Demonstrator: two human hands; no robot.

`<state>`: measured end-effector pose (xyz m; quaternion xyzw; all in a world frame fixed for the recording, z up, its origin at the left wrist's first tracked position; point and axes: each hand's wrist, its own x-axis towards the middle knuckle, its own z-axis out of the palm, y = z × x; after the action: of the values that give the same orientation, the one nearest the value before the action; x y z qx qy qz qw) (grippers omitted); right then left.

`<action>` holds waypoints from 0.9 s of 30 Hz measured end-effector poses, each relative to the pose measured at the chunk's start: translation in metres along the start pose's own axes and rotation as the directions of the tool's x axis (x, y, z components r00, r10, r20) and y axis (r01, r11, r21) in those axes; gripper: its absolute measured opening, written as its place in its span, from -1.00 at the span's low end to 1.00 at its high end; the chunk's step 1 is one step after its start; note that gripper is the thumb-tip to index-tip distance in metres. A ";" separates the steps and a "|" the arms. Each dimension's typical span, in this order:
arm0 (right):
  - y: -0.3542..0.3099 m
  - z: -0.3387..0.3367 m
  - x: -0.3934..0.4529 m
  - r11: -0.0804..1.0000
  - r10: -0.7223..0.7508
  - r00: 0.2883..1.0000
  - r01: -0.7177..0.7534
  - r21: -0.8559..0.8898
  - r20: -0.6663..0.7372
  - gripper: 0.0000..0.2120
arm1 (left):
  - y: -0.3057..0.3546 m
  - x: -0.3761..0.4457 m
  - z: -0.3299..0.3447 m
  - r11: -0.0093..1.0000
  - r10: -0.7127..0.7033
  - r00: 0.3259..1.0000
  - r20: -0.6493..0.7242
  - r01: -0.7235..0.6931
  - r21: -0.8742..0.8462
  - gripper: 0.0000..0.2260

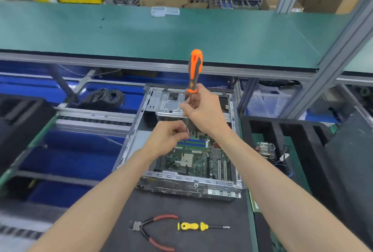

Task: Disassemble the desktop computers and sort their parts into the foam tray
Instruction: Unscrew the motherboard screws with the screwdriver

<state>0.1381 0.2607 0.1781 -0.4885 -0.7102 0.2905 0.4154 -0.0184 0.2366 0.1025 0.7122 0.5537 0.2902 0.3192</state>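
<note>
In the head view, the right hand [203, 110] is gripping the shaft of an upright orange screwdriver [194, 71] while the left hand [168, 138] is pinching near its tip, likely taking off a freed screw, above the open desktop computer [187, 163], the foam tray [302, 136] waiting at three o'clock.

Your left hand [168, 137] hides screwdriver [194, 70] tip and whatever its fingers pinch. Your forearms cover motherboard [193, 159] edges. Black foam tray [314, 151] cut off right. Background boxes blurred.
</note>
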 end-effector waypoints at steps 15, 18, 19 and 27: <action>-0.022 0.017 0.059 0.900 -0.432 0.877 0.401 0.173 0.212 -0.63 | -0.015 -0.030 -0.009 0.946 -0.161 0.954 -0.253 0.222 0.237 -0.94; -0.021 0.023 0.063 0.871 -0.481 0.840 0.423 0.252 0.252 -0.55 | -0.016 -0.035 -0.011 0.949 -0.206 0.931 -0.301 0.265 0.169 -0.93; -0.021 0.026 0.064 0.861 -0.495 0.829 0.429 0.274 0.260 -0.54 | -0.015 -0.037 -0.012 0.951 -0.232 0.922 -0.311 0.282 0.127 -0.93; -0.012 0.052 0.057 0.790 -0.606 0.714 0.492 0.366 0.349 -0.51 | -0.013 -0.054 -0.017 0.917 -0.391 0.873 -0.292 0.397 -0.041 -0.52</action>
<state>0.0774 0.3098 0.1802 -0.1170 -0.8576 0.3432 0.3647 -0.0511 0.1886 0.0994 0.5366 0.7311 0.3164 0.2784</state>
